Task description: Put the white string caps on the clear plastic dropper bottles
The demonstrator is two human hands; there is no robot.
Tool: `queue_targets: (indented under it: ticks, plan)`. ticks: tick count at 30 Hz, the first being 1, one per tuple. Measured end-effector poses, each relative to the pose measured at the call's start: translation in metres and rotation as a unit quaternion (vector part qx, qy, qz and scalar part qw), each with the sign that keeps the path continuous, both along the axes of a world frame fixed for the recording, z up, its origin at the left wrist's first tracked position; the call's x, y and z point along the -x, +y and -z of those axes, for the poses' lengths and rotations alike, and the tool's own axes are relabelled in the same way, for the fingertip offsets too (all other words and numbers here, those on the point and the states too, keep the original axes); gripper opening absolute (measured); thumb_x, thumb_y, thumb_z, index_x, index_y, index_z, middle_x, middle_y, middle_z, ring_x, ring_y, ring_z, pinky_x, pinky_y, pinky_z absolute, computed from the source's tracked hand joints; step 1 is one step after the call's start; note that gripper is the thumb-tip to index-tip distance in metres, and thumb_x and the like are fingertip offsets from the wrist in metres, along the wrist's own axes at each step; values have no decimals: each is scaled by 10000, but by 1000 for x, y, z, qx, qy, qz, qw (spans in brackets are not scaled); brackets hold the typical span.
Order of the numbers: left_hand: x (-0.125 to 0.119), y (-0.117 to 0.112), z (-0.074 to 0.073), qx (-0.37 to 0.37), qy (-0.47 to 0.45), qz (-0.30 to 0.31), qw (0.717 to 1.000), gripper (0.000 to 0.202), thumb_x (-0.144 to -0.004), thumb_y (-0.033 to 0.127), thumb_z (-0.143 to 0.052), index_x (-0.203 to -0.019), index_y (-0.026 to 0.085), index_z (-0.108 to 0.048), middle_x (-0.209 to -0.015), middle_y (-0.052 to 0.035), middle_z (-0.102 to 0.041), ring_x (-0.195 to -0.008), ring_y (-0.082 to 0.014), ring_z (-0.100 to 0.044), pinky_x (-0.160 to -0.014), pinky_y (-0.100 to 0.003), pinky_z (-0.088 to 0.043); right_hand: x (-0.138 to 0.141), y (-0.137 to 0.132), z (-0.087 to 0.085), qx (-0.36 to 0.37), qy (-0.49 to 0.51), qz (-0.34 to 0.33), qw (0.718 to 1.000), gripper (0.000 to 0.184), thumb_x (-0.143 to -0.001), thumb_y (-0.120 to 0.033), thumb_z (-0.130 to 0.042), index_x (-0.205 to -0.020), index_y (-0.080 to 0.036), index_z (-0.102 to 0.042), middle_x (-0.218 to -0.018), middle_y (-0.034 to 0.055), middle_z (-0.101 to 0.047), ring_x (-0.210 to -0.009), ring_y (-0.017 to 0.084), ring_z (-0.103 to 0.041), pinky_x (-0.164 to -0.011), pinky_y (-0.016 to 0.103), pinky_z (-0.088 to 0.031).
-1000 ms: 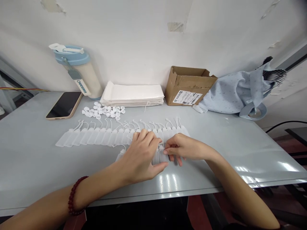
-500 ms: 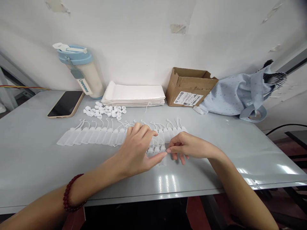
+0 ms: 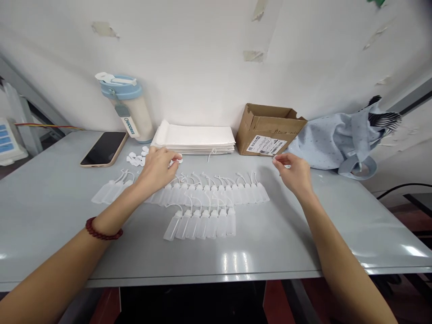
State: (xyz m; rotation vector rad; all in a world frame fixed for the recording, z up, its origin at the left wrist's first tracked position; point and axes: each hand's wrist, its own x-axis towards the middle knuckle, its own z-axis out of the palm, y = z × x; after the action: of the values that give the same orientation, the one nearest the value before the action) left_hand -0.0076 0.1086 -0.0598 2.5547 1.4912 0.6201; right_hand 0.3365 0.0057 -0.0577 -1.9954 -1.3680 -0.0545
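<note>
Seven bottles [image 3: 202, 224] are sitting free of my hands now, lined up on the tabletop [image 3: 50, 225] in front of the back row [image 3: 209, 194]. My left hand [image 3: 155, 170] is reaching over the caps [image 3: 135, 159], held narrow; right hand [image 3: 293, 173] is pinching narrow beside the box [image 3: 266, 130]; can't tell if either is holding anything.

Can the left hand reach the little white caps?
Probably yes: the left hand sits by the little white caps, already beyond the row of plastic bottles, so nothing seems in its way.
</note>
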Motion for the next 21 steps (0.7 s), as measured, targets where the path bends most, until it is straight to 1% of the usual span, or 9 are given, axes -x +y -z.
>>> queue_targets:
  ticks: [1,2,4,6,9,11,15,18,21]
  plan:
    - [2,3,1,-1,15,5,1000,343,-816,301,-399,-943,168,-688,-883,-97,-642,-901,-278,-489,-848,-417,-377,-8,3,5,-2,-26,10,1000,138,-758,-231,-561,-843,-160,-644,-886,105,-683,-779,239,-645,-717,392,-509]
    - [4,5,1,1,27,10,1000,345,-812,301,-403,-944,175,-695,-886,-101,-642,-919,-288,-484,-844,-417,-376,-15,5,9,-4,-40,17,999,173,-752,-211,-552,-882,-151,-649,-929,126,-674,-838,263,-639,-768,423,-497]
    - [6,7,0,11,44,24,999,342,-798,296,-415,-944,183,-703,-904,-101,-645,-954,-303,-472,-841,-414,-374,-27,7,15,-1,-64,23,998,241,-747,-188,-532,-950,-140,-653,-1002,155,-651,-929,302,-615,-831,465,-468]
    - [7,6,-3,26,54,46,997,338,-788,297,-425,-932,183,-708,-915,-99,-648,-969,-307,-465,-843,-411,-374,-35,8,19,7,-85,24,996,281,-742,-173,-520,-985,-139,-658,-1034,163,-638,-993,325,-590,-863,480,-446]
    - [7,1,-8,63,60,87,992,329,-775,330,-443,-895,194,-717,-896,-94,-644,-950,-301,-465,-829,-406,-386,-43,7,22,23,-109,24,994,293,-733,-157,-520,-983,-142,-673,-1033,158,-638,-996,328,-587,-871,472,-438]
    - [7,-4,-11,84,59,97,990,312,-761,363,-463,-852,206,-717,-866,-86,-637,-935,-295,-465,-813,-401,-394,-46,7,24,33,-120,24,992,290,-733,-154,-524,-976,-145,-682,-1022,153,-642,-970,320,-597,-868,462,-440]
    - [4,-12,-13,90,55,86,991,296,-756,419,-479,-754,210,-688,-822,-72,-628,-926,-289,-463,-806,-404,-387,-49,8,28,51,-136,23,989,289,-740,-155,-527,-980,-142,-687,-994,151,-646,-941,313,-607,-865,451,-440]
    - [0,-14,-10,92,55,85,991,301,-752,435,-489,-720,201,-675,-795,-76,-632,-902,-292,-468,-771,-400,-388,-51,9,30,58,-145,24,987,297,-746,-158,-521,-994,-135,-683,-998,158,-642,-949,316,-602,-861,447,-438]
    - [-4,-16,-5,77,54,76,993,280,-748,412,-495,-686,199,-665,-753,-85,-634,-877,-302,-480,-747,-415,-387,-52,9,32,61,-150,26,987,303,-749,-165,-516,-1001,-130,-682,-997,163,-640,-940,313,-601,-846,440,-444]
